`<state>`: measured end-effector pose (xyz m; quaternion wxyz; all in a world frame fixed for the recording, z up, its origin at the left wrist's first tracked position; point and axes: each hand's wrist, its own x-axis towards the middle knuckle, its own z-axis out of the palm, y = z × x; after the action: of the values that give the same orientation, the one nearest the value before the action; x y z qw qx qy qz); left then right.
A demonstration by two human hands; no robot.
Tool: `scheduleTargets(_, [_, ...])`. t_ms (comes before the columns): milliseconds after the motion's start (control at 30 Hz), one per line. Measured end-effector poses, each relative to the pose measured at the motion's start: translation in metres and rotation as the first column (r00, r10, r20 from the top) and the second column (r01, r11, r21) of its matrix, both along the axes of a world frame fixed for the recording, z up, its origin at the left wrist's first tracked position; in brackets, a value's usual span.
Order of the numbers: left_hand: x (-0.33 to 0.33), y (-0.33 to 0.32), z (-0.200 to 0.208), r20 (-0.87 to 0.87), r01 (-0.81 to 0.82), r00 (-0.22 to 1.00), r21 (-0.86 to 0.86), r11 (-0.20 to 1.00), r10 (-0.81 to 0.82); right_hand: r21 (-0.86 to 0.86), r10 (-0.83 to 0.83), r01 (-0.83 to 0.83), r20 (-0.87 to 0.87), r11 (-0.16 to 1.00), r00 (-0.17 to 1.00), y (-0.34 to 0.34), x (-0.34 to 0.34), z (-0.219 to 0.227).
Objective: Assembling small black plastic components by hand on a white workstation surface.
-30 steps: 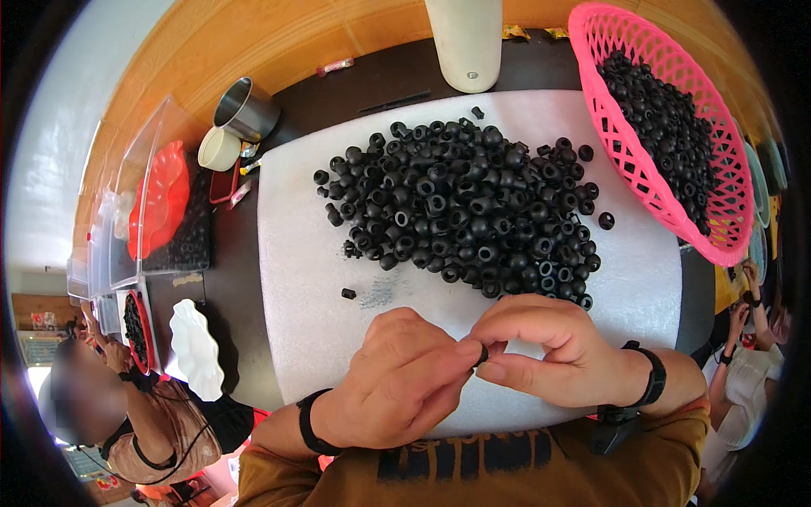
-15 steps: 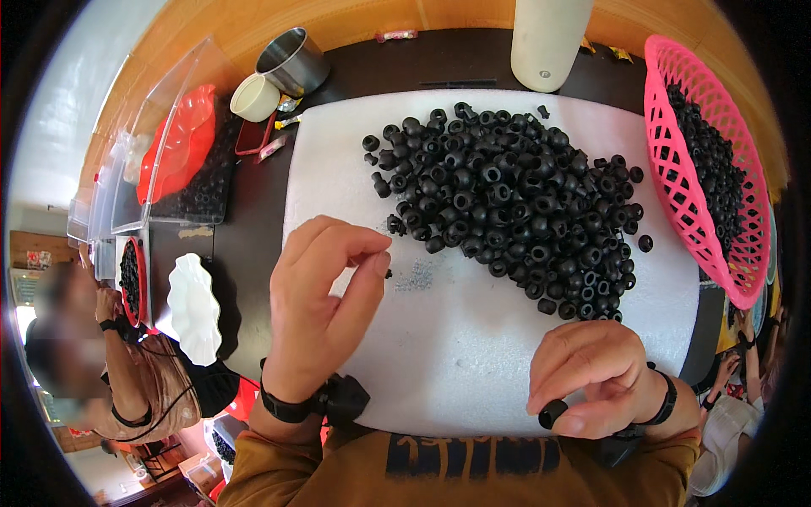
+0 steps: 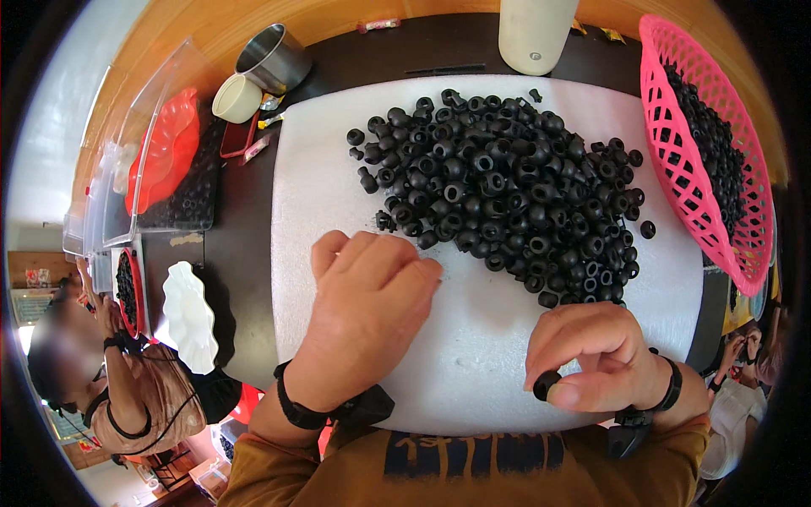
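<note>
My right hand (image 3: 596, 355) is closed near the front right of a white foam board (image 3: 481, 380). Between its thumb and forefinger is a small black hollow plastic cap (image 3: 547, 384). Over the board's left part, my left hand (image 3: 367, 296) is turned back-up with its fingers curled together. Its fingertips point down and are mostly hidden, so whatever they hold does not show. Just beyond both hands lies a big heap of similar black caps (image 3: 507, 182), round with open holes. A few loose ones lie at its edges.
A pink mesh basket (image 3: 676, 160) of black pieces tilts at the right. Behind the board stands a cream bottle (image 3: 532, 38). A steel cup (image 3: 274, 61), a cream tub (image 3: 236, 99), a white scalloped dish (image 3: 188, 317) and a clear box (image 3: 156, 144) are leftward. A co-worker (image 3: 139, 380) sits left.
My left hand has moved right and turned back-up, covering the small clear bits on the board. My right hand keeps its pinch on the black cap. The whole view has shifted slightly.
</note>
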<state>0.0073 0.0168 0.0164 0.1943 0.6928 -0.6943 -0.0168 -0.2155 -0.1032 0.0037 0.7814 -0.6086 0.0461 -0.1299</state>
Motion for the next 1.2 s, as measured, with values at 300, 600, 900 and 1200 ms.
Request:
scheduleTargets(300, [-0.011, -0.007, -0.013, 0.156, 0.074, 0.985, 0.009, 0.997, -0.075, 0.37, -0.013, 0.08, -0.18, 0.925, 0.984, 0.004, -0.004, -0.001])
scheduleTargets(600, [-0.011, -0.014, -0.017, 0.079, 0.147, 0.987, -0.083, 0.986, -0.14, 0.537, 0.036, 0.088, -0.217, 0.839, 0.976, 0.008, -0.002, -0.001])
scheduleTargets(900, [-0.028, 0.005, -0.003, -0.855, 0.141, 0.486, -0.125, 0.982, -0.179, 0.497, 0.066, 0.059, -0.231, 0.866, 0.971, 0.009, 0.002, -0.002])
scheduleTargets(1200, [-0.028, -0.001, -0.007, -0.599, 0.239, 0.734, -0.215, 0.947, -0.322, 0.421, 0.073, 0.033, -0.232, 0.906, 0.97, 0.01, 0.006, -0.003])
